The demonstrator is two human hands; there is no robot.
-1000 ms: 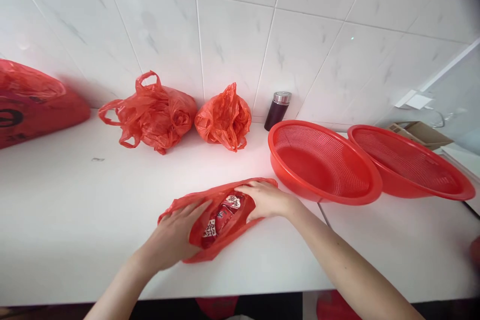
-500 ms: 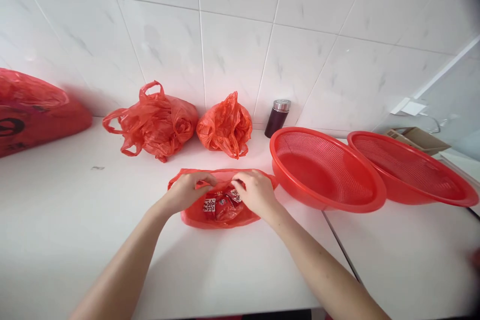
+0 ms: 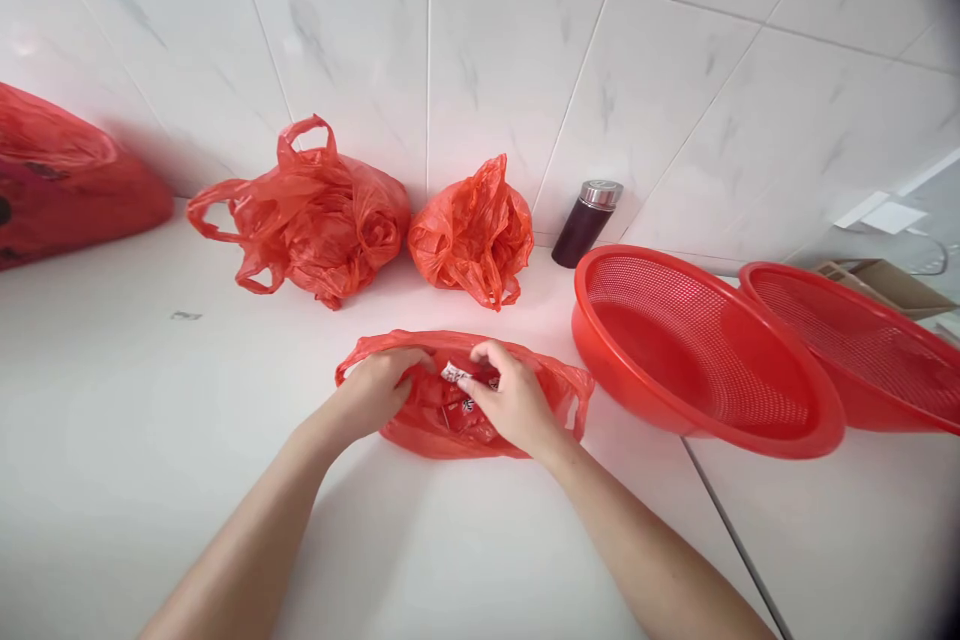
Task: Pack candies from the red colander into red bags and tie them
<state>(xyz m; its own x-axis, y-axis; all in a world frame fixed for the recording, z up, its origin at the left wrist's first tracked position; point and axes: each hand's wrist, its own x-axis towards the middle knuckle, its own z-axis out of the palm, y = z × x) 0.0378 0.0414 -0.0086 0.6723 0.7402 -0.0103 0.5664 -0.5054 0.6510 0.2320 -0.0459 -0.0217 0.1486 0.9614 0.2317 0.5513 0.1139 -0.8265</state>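
An opened red plastic bag (image 3: 420,440) lies in front of me. Several small red packets (image 3: 480,425) with white and dark print are inside it. My right hand (image 3: 517,400) reaches in from the right, its thumb and forefinger at a red packet with a white label (image 3: 454,373), which they appear to pinch. Over the bag's left side is my left hand (image 3: 379,390), fingers bent inward, thumb and forefinger apart. Nothing shows between them; its other fingertips are hidden.
Two bunched red plastic bags (image 3: 315,220) stand by the tiled wall, beside a dark flask (image 3: 585,225) with a silver lid. Two red colanders (image 3: 675,360) sit to the right, a cardboard box (image 3: 892,285) behind. A larger red bag (image 3: 82,200) is at the far left.
The view has tilted down and shifted slightly left. The bag's mouth is spread wider on the right, and a white-labelled packet now stands at my right fingertips.
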